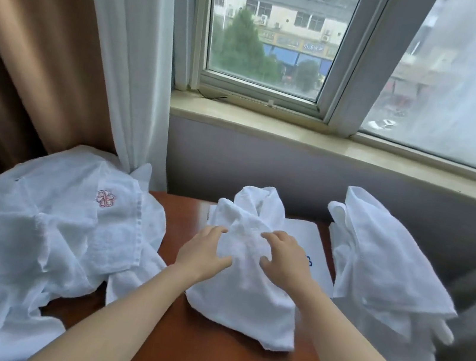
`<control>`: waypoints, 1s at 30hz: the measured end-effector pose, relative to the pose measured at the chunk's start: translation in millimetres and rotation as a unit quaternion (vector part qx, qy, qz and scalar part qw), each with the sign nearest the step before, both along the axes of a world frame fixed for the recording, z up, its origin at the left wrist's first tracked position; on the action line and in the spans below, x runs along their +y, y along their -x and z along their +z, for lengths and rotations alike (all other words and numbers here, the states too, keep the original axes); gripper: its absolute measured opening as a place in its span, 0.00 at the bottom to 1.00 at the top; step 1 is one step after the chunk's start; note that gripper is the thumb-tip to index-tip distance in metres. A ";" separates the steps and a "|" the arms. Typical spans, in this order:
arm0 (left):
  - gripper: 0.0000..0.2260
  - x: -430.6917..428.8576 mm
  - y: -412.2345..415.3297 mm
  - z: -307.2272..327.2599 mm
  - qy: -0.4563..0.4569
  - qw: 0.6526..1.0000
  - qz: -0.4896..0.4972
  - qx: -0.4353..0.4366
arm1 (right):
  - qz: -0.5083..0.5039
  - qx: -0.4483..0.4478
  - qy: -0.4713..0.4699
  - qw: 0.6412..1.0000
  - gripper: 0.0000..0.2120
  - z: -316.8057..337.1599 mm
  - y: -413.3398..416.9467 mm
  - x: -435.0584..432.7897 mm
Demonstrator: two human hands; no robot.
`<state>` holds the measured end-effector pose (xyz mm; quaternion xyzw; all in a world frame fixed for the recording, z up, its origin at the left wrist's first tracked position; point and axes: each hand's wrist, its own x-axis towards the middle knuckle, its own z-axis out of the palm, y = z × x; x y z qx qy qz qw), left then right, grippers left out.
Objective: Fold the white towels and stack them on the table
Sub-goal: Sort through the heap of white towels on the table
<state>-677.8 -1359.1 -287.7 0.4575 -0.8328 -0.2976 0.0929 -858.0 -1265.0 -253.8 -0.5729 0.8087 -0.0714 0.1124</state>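
A crumpled white towel [242, 299] lies bunched in the middle of the brown wooden table [202, 359]. My left hand [203, 253] rests on its left side with fingers spread and the thumb against the cloth. My right hand [287, 256] lies on its upper right with fingers loosely bent onto the fabric. A heap of loose white towels [33, 241], one with a red flower mark, covers the table's left side. Another pile of white towels [384, 275] is draped at the right edge.
A flat white sheet with blue print [310, 248] lies under the middle towel, toward the back right. A windowsill [300, 134] and window run behind the table. Brown and white curtains [95, 48] hang at the left.
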 end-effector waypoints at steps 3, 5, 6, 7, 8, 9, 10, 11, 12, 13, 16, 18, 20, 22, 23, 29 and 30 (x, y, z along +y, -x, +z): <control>0.33 -4.9 22.2 -6.1 -0.003 1.000 0.003 -0.012 | -0.002 0.023 -0.021 1.000 0.25 -5.4 24.9 -5.8; 0.35 -9.0 34.3 -11.1 -0.011 1.000 0.005 -0.024 | -0.011 0.032 -0.032 0.999 0.24 -11.7 38.0 -11.7; 0.37 -11.5 40.1 -14.0 -0.015 0.999 0.009 -0.032 | -0.018 0.028 -0.037 0.999 0.23 -15.8 44.1 -15.1; 0.38 -12.9 44.1 -16.8 -0.016 0.999 0.015 -0.039 | -0.025 0.016 -0.041 0.999 0.24 -19.7 47.9 -17.6; 0.40 -14.2 48.5 -19.5 -0.014 0.998 0.023 -0.049 | -0.034 -0.003 -0.044 0.998 0.25 -24.1 51.4 -20.2; 0.42 -16.1 54.3 -22.8 -0.011 0.997 0.034 -0.062 | -0.045 -0.031 -0.047 0.997 0.28 -29.7 56.1 -23.4; 0.43 -17.8 59.8 -26.1 -0.006 0.996 0.044 -0.079 | -0.057 -0.064 -0.053 0.995 0.32 -35.9 60.0 -26.3; 0.44 -19.6 65.0 -29.5 -0.001 0.994 0.053 -0.095 | -0.070 -0.106 -0.061 0.990 0.37 -41.8 63.6 -29.0; 0.45 -21.4 69.8 -33.3 -0.001 0.992 0.061 -0.107 | -0.084 -0.155 -0.072 0.982 0.42 -47.9 66.5 -31.6; 0.45 -23.5 73.4 -37.5 -0.007 0.991 0.069 -0.112 | -0.096 -0.204 -0.081 0.971 0.46 -53.7 68.7 -33.4; 0.45 -28.3 78.7 -48.6 -0.042 0.990 0.087 -0.102 | -0.113 -0.303 -0.087 0.942 0.49 -68.0 72.9 -37.3; 0.41 -30.1 79.3 -54.3 -0.039 0.991 0.091 -0.092 | -0.108 -0.362 -0.062 0.924 0.47 -72.5 71.0 -40.6; 0.35 -32.5 81.2 -58.3 -0.042 0.993 0.092 -0.053 | -0.087 -0.425 -0.017 0.901 0.43 -74.5 65.7 -44.9; 0.27 -35.9 83.2 -58.5 -0.067 0.993 0.101 -0.002 | -0.067 -0.475 0.024 0.877 0.40 -73.6 59.9 -48.4; 0.23 -37.7 83.4 -57.3 -0.085 0.990 0.108 0.022 | -0.066 -0.494 0.039 0.866 0.37 -72.1 57.1 -49.2; 0.17 -31.8 79.2 -25.7 -0.124 0.968 0.136 0.169 | -0.115 -0.560 0.105 0.814 0.25 -52.1 47.1 -45.7; 0.17 -29.9 78.3 -18.6 -0.127 0.963 0.140 0.191 | -0.119 -0.569 0.111 0.806 0.22 -44.8 45.6 -44.7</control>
